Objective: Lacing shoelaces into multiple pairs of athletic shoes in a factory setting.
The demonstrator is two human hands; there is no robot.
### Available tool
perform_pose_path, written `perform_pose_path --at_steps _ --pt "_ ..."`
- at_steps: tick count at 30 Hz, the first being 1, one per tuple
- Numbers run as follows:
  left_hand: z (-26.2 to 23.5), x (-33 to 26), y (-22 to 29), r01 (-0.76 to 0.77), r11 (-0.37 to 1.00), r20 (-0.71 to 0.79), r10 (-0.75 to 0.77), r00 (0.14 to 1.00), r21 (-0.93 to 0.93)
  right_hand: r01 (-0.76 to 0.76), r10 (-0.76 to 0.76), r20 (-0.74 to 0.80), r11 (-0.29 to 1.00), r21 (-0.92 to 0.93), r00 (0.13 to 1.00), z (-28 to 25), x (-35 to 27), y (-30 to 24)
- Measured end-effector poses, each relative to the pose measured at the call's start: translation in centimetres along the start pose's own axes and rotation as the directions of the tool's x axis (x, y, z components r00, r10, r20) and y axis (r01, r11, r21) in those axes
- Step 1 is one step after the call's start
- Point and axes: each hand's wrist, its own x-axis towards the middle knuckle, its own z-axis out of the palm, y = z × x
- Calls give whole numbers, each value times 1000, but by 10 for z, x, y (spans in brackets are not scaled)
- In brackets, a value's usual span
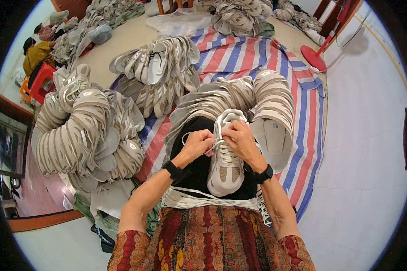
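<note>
A pale beige and white sneaker [225, 168] rests upright on my lap, toe toward me, on black cloth. My left hand [197, 144] pinches a white shoelace [214, 145] at the shoe's left side. My right hand [241, 139] grips the lace over the shoe's tongue, fingers closed. A bundle of loose white laces [199, 199] lies across my lap below the shoe. Both wrists wear black bands.
Stacked rows of beige shoe uppers [79, 131] pile up at my left, with other uppers [271, 101] ahead on a red, white and blue striped tarp [303, 135]. A red fan base [313, 58] stands at the far right. A person sits on a red stool [40, 79] at far left.
</note>
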Motion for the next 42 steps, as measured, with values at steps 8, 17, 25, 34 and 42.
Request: perform_pose_path --at_steps 8,17,25,34,42 --pt "20 1 -1 -384 509 -50 649 759 770 106 -106 9 994 11 994 5 -2 2" --pt "21 2 2 -229 901 -213 322 922 369 108 -104 50 990 -94 993 14 1 8" --pt "11 -4 7 -384 711 29 456 889 589 -380 33 -516 717 -584 856 -101 -19 73" --pt "5 -24 2 119 944 -27 -134 991 -306 151 -200 -113 928 -340 973 -37 -1 3" --pt "-1 -24 -14 94 634 106 -19 994 -768 113 -151 -102 944 -310 983 -14 -5 14"
